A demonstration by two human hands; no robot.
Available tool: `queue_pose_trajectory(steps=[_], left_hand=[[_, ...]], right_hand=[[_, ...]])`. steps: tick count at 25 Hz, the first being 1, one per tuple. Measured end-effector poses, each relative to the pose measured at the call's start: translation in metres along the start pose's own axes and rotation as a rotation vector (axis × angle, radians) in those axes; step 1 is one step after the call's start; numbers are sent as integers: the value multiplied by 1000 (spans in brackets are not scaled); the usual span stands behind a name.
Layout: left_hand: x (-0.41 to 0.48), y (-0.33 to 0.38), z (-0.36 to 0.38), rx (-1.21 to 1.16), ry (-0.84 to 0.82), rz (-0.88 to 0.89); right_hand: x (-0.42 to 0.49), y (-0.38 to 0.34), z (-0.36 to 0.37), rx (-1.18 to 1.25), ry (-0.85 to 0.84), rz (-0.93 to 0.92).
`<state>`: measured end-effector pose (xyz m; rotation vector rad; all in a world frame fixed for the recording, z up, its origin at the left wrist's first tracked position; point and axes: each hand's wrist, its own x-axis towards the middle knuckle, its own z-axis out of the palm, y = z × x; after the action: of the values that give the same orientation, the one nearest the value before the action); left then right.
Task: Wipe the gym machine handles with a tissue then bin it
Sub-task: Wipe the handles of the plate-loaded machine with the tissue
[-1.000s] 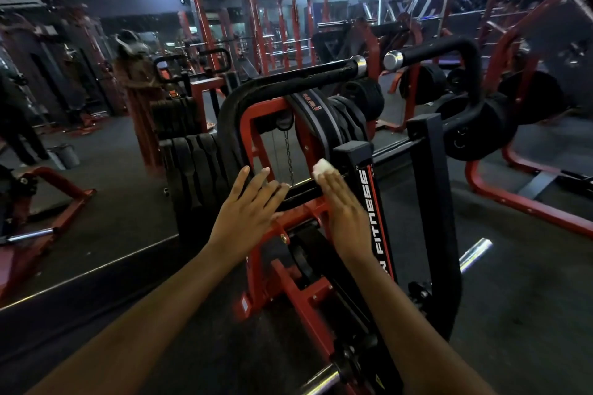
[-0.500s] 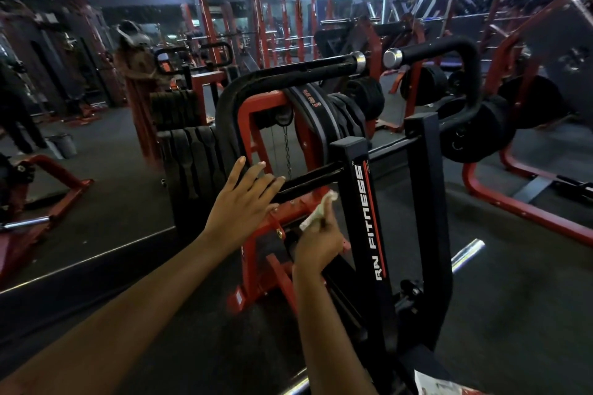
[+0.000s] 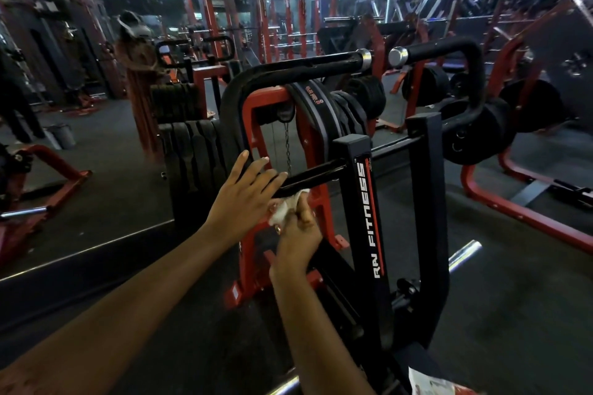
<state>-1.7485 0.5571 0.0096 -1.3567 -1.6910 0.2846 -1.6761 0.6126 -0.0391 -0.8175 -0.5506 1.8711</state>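
A black and red gym machine stands in front of me, with a black upright marked "RN FITNESS". A thin black crossbar runs left from that upright. My right hand grips a crumpled white tissue just under the crossbar's left end. My left hand has straight fingers resting on the crossbar and the frame beside the tissue. Above, two padded black handles with chrome ends, the left handle and the right handle, reach toward each other.
Black weight plates stack left of the machine, and more plates hang at the right. A chrome bar end sticks out low on the right. A mirror at the left reflects a person. A grey bucket stands far left.
My right hand dropped from the top of the black upright, then moved left and up under the crossbar with the tissue. My left hand stayed on the crossbar.
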Motion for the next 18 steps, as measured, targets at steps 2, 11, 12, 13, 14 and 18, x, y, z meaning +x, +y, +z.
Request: queue_pose_trajectory(steps=[2,11,12,13,14,18], left_hand=[[-1,1,0,-8,1,-5],[-2,1,2,-13,44,-7],[-2,2,2,-15,46,-5],[-2,2,1,-15,44,-8],[-2,3,0,-18,38,-15],[-2,6,-5,-35,27,-31]], right_hand=[[9,-26,-6,12,-8,-52],[-28,-29,-17,-279,-47,-245],[-24,-41,-21,-321,-55,-330],[-17,-56,-23,-402,-66,-447],[-7,-72,-24,-526,-78,-573],[30,-91,-17,-1236,-229,-986]])
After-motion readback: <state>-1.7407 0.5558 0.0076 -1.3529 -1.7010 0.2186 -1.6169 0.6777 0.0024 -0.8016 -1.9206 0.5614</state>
